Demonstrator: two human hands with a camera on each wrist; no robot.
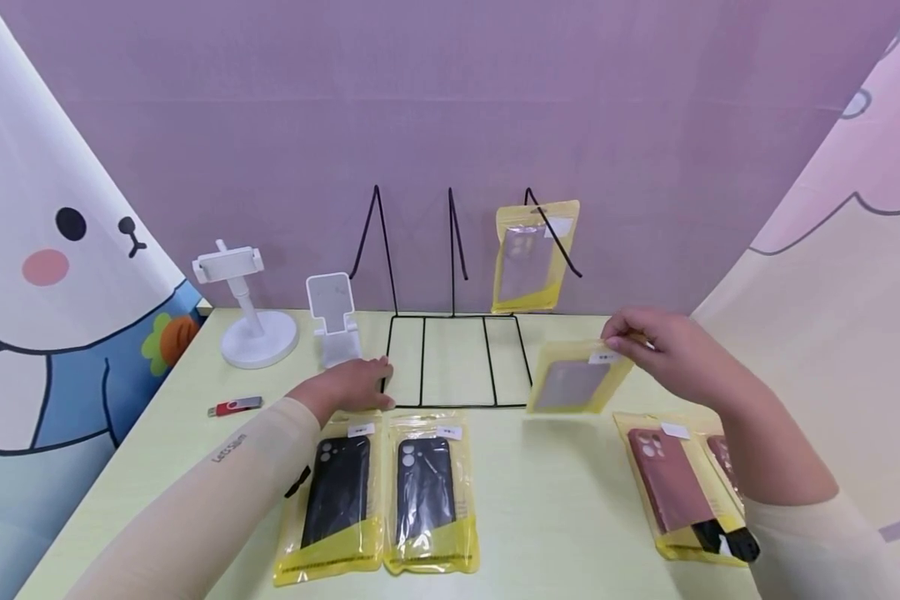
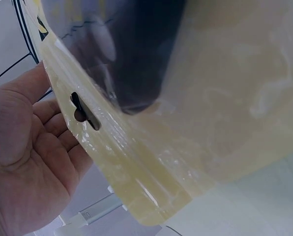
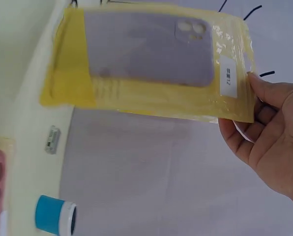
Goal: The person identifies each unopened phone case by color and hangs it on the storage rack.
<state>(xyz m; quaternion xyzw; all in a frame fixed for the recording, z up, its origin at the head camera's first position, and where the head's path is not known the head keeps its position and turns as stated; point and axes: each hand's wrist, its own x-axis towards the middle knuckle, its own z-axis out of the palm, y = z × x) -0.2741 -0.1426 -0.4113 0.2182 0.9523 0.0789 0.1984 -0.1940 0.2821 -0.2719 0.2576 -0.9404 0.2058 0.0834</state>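
Observation:
My right hand [image 1: 663,354] pinches the top edge of a yellow-edged zip bag [image 1: 537,400] with a pale purple phone case inside. This bag hangs tilted over the table, just right of the black wire display rack [image 1: 453,406]. In the right wrist view, a white label [image 3: 228,76] shows near the pinched end. My left hand [image 1: 352,387] holds the rack's left front corner, fingers and thumb on either side of the wire. Another bagged purple case [image 1: 527,267] hangs on the rack's right hook. In the left wrist view, a bag [image 2: 151,187] partly hides the fingers.
Two bagged black phone cases [image 1: 337,492] [image 1: 426,483] lie before the rack. Bagged dusty-red cases [image 1: 667,479] lie at right, partly behind my forearm. At left stand a white phone stand [image 1: 258,337] and a smaller holder [image 1: 332,304], near a red USB stick [image 1: 235,406].

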